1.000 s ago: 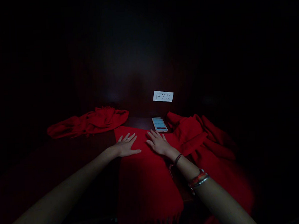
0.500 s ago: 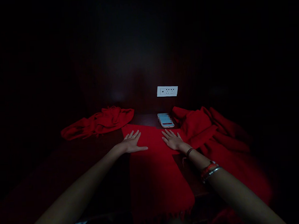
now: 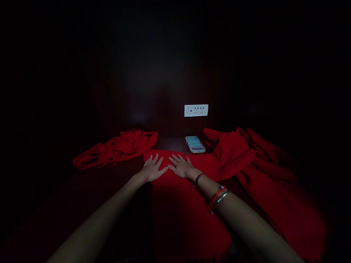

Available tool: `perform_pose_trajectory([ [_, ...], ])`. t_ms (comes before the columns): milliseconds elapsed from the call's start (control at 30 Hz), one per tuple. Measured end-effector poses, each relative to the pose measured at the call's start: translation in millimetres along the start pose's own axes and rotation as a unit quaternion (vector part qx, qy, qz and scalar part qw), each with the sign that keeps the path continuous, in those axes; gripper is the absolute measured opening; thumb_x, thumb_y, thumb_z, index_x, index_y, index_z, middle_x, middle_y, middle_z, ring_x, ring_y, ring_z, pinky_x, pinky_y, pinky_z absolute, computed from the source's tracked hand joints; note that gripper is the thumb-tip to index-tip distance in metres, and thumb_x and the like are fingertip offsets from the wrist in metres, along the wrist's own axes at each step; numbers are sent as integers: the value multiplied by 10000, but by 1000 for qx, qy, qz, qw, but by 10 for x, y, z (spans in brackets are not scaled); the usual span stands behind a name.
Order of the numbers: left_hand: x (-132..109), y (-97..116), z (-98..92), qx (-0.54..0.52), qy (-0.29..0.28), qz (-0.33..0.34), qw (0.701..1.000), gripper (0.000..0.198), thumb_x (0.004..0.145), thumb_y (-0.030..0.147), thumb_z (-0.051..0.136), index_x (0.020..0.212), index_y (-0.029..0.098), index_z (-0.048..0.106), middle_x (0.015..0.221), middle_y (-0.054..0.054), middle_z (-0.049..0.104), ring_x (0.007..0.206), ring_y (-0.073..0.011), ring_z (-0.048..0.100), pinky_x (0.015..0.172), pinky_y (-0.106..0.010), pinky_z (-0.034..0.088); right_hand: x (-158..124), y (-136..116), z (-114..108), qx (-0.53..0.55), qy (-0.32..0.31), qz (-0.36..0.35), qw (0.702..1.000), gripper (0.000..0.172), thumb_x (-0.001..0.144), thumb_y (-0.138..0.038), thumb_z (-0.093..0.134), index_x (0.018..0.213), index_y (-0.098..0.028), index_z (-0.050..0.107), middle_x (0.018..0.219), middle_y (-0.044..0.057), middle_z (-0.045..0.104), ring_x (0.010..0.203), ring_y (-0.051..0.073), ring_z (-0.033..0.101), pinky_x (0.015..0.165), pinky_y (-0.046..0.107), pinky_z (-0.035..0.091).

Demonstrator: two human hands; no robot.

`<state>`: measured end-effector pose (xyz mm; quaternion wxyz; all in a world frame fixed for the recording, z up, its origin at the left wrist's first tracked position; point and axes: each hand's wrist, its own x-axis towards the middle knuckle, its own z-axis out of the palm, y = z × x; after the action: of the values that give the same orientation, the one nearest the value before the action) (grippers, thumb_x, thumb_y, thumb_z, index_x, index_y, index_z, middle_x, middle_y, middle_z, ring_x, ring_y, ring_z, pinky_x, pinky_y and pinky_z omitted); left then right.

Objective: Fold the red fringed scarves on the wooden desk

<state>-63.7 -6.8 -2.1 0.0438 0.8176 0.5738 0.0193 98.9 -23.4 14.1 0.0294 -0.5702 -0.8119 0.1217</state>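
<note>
A red fringed cloth (image 3: 188,213) lies flat across the dark table, its fringed end toward me at the bottom. My left hand (image 3: 152,169) rests palm down on its upper left part, fingers spread, with a ring on one finger. Close beside it, my right hand (image 3: 181,166) also lies flat on the cloth with fingers apart, the two thumbs nearly touching. Neither hand grips anything. Bracelets circle my right wrist and forearm. On the right, the cloth meets a bunched heap of red fabric (image 3: 235,144).
Another crumpled red cloth (image 3: 126,146) lies at the back left of the dark table (image 3: 113,182). A phone (image 3: 195,144) lies behind the flat cloth, near the wall. A white socket panel (image 3: 196,110) is on the wall above it. The surroundings are very dark.
My right hand has slid left across the cloth, close to my left hand. My left hand has barely moved. The view has shifted slightly, so the background sits a little lower.
</note>
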Motion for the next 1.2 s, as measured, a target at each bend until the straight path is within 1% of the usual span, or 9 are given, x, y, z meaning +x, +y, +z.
perform_pose_trajectory([
  [100, 1, 7, -15, 6, -8, -11, 1000, 830, 679, 698, 145, 1308, 157, 143, 1360, -117, 47, 1222, -314, 23, 964, -412, 123, -53, 234, 25, -6, 5, 43, 999, 606, 785, -543, 79, 1310, -241, 92, 1376, -16, 34, 1245, 203, 7, 969, 471, 28],
  [267, 6, 13, -32, 3, -15, -22, 1000, 840, 673, 701, 145, 1310, 155, 127, 1362, -118, 36, 1219, -323, 21, 966, -414, 121, -340, 856, -38, -38, 27, 119, 992, 577, 805, -497, 77, 1310, -220, 115, 1375, -10, 36, 1245, 190, 41, 976, 452, 39],
  [367, 13, 19, -24, 4, -10, -19, 1000, 823, 684, 688, 151, 1309, 153, 133, 1361, -123, 49, 1220, -320, 35, 967, -414, 123, -510, 1044, -116, -46, 29, 135, 989, 589, 812, -488, 91, 1310, -178, 132, 1374, 22, 68, 1244, 189, 57, 987, 411, 66],
  [467, 5, 41, -21, 14, 11, -15, 1000, 790, 709, 656, 158, 1304, 135, 162, 1358, -134, 78, 1224, -306, 45, 970, -417, 115, -603, 895, -179, -40, 55, 100, 993, 620, 803, -515, 116, 1306, -155, 157, 1373, 48, 84, 1244, 200, 51, 985, 414, 84],
  [567, -15, 53, -18, 34, 43, 18, 998, 732, 751, 594, 155, 1296, 107, 188, 1356, -134, 102, 1234, -266, 47, 982, -399, 83, -627, 478, -144, -28, 104, 16, 994, 641, 793, -544, 99, 1307, -165, 149, 1373, 40, 83, 1246, 188, 34, 987, 414, 80],
  [700, -32, 21, 9, 18, 8, 38, 999, 682, 778, 556, 116, 1303, 124, 161, 1359, -109, 106, 1236, -241, 67, 981, -380, 112, -637, 55, 35, -18, 72, -30, 997, 663, 780, -567, 97, 1309, -169, 142, 1369, 45, 104, 1244, 194, 50, 983, 435, 77],
  [800, -29, -15, 40, 11, 12, 39, 999, 666, 782, 554, 118, 1305, 144, 153, 1361, -99, 99, 1234, -243, 71, 978, -378, 127, -687, 122, 123, -27, 48, 4, 998, 629, 793, -536, 98, 1309, -178, 143, 1368, 32, 109, 1243, 200, 67, 979, 452, 60],
  [1033, -85, 47, 40, 31, 74, 64, 995, 579, 813, 469, 173, 1270, 126, 272, 1338, -94, 215, 1228, -223, 140, 982, -349, 143, -893, 649, 57, -67, 43, 76, 994, 545, 824, -427, 93, 1308, -184, 147, 1368, 11, 110, 1241, 184, 88, 985, 428, 91],
  [1200, -308, -50, -44, 40, 73, 138, 987, 531, 823, 457, 187, 1269, 181, 271, 1357, -57, 167, 1235, -195, 115, 990, -352, 115, -846, 464, -75, -44, 42, 80, 995, 552, 823, -421, 159, 1301, -145, 179, 1364, 56, 126, 1238, 223, 93, 971, 465, 111],
])
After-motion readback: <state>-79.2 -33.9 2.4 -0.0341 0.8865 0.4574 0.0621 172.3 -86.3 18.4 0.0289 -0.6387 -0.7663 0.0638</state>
